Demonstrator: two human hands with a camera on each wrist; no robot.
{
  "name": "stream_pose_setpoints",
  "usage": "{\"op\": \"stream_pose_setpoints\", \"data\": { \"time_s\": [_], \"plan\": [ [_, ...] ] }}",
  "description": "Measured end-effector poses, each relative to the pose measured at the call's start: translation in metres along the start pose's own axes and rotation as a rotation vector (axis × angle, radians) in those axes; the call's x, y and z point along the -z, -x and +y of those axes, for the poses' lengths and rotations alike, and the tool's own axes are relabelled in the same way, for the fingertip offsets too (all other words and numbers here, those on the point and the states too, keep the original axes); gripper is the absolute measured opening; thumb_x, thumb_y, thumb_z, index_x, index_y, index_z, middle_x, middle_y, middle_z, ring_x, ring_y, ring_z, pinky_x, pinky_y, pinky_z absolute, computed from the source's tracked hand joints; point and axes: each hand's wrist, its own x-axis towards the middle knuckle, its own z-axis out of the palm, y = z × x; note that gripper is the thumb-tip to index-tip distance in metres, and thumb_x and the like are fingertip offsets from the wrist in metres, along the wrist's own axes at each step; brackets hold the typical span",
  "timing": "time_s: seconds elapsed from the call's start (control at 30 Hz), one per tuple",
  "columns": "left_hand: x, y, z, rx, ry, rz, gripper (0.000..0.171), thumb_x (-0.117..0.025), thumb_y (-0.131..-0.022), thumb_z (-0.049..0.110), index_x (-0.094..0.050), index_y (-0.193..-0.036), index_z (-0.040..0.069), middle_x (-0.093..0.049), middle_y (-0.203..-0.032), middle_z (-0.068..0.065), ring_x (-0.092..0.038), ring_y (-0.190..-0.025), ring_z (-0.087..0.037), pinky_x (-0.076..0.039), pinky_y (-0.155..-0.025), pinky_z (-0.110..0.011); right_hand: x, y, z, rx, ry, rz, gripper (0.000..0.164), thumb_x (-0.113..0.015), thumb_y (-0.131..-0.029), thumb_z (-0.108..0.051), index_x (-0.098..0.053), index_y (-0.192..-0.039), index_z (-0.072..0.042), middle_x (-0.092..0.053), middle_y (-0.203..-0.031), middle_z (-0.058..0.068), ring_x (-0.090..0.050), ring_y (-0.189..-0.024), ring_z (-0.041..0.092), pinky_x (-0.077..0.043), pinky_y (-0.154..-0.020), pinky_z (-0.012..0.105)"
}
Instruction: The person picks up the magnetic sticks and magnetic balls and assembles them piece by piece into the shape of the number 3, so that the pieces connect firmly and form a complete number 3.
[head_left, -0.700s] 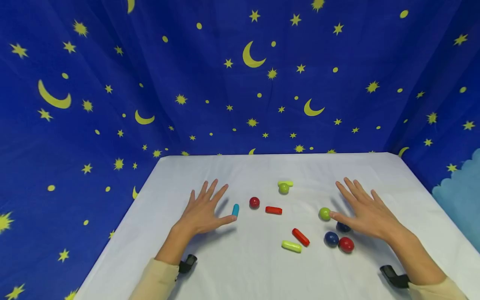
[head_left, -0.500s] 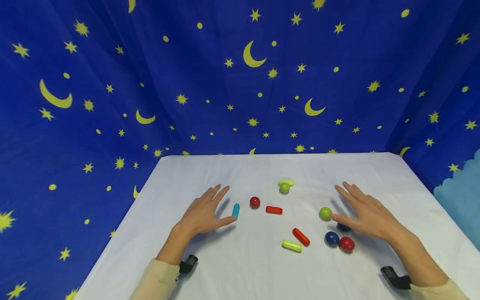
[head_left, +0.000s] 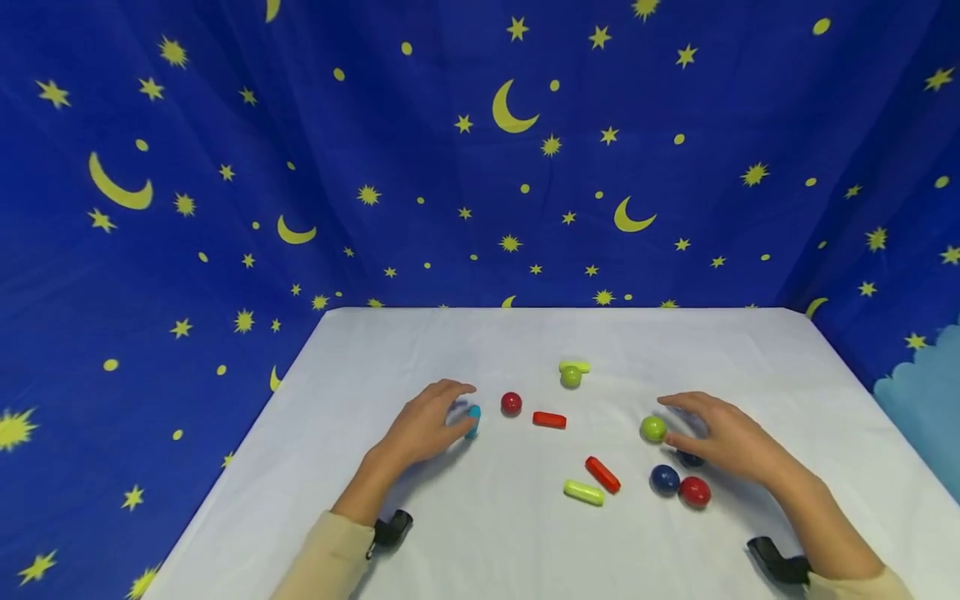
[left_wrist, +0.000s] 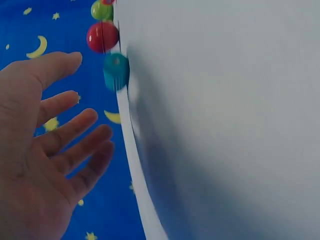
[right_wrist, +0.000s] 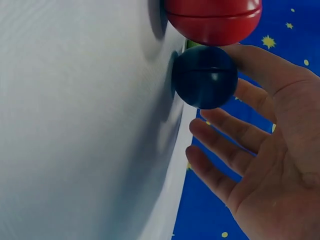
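Note:
My left hand hovers over the white table, loosely bent fingers around a short blue cylinder but apart from it. In the left wrist view the blue cylinder stands beyond the thumb, and a gap shows between. My right hand hovers with relaxed, slightly bent fingers and holds nothing; its thumb tip overlaps the edge of a green ball in the head view. A dark blue ball is partly hidden under that hand. Nearer me, another dark blue ball lies beside a red ball.
Mid-table lie a red ball, a red stick, another red stick and a yellow-green stick. Farther back, a green ball sits before a yellow-green stick. A starry blue curtain hangs behind the table.
From spread and straight, the fingers of both hands have bent and drawn lower. The left hand has shifted right, closer around the blue cylinder; the right hand has moved slightly left. The objects stay put.

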Motion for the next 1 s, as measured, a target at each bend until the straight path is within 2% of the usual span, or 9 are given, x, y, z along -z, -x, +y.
{"op": "stream_pose_setpoints", "data": {
  "time_s": [0.23,0.47,0.67,0.77,1.0],
  "plan": [
    [0.000,-0.016,0.022,-0.111,0.004,0.059,0.031,-0.063,-0.088,0.039,-0.065,-0.114,0.024,-0.061,-0.119,0.009,-0.055,-0.114,-0.014,-0.043,-0.100,-0.038,-0.008,-0.003,-0.001,0.023,-0.060,0.018,0.055,-0.069,-0.081,-0.047,-0.058,-0.128,-0.020,-0.060,-0.127,0.009,-0.054,-0.118,0.033,-0.043,-0.095,0.057],
    [-0.008,-0.032,0.045,-0.191,0.013,0.036,0.027,-0.064,-0.088,0.036,-0.066,-0.112,0.024,-0.062,-0.117,0.008,-0.054,-0.112,-0.011,-0.046,-0.097,-0.034,-0.009,-0.004,-0.004,0.034,-0.061,0.029,0.053,-0.073,-0.080,-0.039,-0.059,-0.127,-0.019,-0.063,-0.120,0.005,-0.060,-0.105,0.024,-0.049,-0.090,0.051],
    [-0.017,-0.040,0.060,-0.236,0.026,0.018,0.027,-0.064,-0.087,0.028,-0.066,-0.113,0.021,-0.061,-0.120,0.007,-0.053,-0.111,-0.012,-0.046,-0.097,-0.032,-0.009,-0.005,-0.003,0.038,-0.069,0.018,0.050,-0.075,-0.079,-0.033,-0.060,-0.125,-0.019,-0.064,-0.116,0.003,-0.060,-0.100,0.021,-0.051,-0.085,0.047],
    [-0.023,-0.042,0.070,-0.241,0.036,0.000,0.027,-0.064,-0.088,0.027,-0.066,-0.114,0.021,-0.060,-0.121,0.007,-0.053,-0.111,-0.011,-0.047,-0.096,-0.031,-0.010,-0.005,-0.003,0.046,-0.071,0.016,0.049,-0.075,-0.079,-0.031,-0.061,-0.124,-0.019,-0.065,-0.115,0.002,-0.060,-0.100,0.021,-0.051,-0.086,0.047],
    [-0.037,-0.041,0.090,-0.280,0.042,-0.100,0.030,-0.063,-0.089,0.030,-0.064,-0.119,0.024,-0.059,-0.127,0.008,-0.052,-0.121,-0.010,-0.044,-0.101,-0.030,-0.012,-0.004,-0.002,0.046,-0.073,-0.012,0.043,-0.072,-0.081,-0.028,-0.062,-0.122,-0.020,-0.067,-0.115,0.001,-0.061,-0.103,0.021,-0.048,-0.090,0.052]
  ]
}}
